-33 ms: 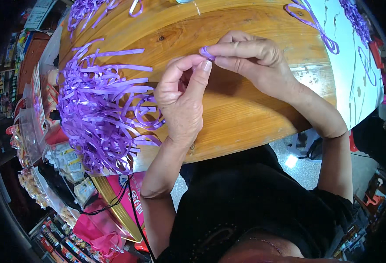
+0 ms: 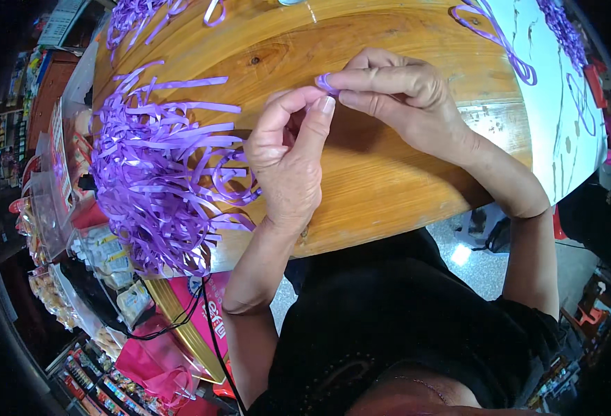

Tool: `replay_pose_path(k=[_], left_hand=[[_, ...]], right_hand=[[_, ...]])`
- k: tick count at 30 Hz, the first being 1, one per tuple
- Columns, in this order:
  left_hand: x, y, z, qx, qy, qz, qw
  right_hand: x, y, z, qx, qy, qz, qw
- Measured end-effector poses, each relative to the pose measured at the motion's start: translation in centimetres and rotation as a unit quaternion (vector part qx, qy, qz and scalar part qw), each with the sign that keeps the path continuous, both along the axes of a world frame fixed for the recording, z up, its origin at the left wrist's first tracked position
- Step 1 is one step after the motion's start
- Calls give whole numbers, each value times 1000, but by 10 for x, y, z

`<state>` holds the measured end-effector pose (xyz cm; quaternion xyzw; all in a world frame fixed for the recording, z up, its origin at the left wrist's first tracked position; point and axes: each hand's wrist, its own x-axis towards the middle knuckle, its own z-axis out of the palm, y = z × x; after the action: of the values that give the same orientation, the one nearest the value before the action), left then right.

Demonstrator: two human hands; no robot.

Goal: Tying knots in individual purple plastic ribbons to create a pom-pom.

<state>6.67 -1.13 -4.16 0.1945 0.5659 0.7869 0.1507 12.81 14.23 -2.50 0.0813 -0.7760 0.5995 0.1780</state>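
The person's left hand (image 2: 286, 159) and right hand (image 2: 416, 97) pinch a small ribbon loop (image 2: 327, 84) above the counter (image 2: 389, 187), right of heaped purple ribbons (image 2: 153, 173).

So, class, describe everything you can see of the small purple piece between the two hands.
The small purple piece is a narrow, curved band with a light sheen, apparently ribbon. It bends in a small arc, held up over the wooden tabletop. The right hand has it at its fingertips; the left hand's index fingertip is at its lower side, touching or nearly so. Fingers hide much of it, so its ends and full length can't be made out.
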Motion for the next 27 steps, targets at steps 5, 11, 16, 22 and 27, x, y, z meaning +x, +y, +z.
replay_pose_path(k=[5, 11, 16, 22, 27], left_hand=[[4, 3, 0, -18, 16, 4, 1000], [0, 0, -3, -31, 24, 0, 999], [1, -2, 2, -31, -20, -19, 999], [0, -6, 5, 62, -136, -97, 984], [-2, -8, 3, 46, -143, -110, 983]], right_hand=[[0, -2, -1, 248, 143, -95, 953], [1, -5, 3, 279, 137, -101, 945], [4, -1, 7, 131, 3, -66, 989], [3, 5, 10, -33, -104, 62, 992], [4, 5, 12, -11, -90, 67, 994]])
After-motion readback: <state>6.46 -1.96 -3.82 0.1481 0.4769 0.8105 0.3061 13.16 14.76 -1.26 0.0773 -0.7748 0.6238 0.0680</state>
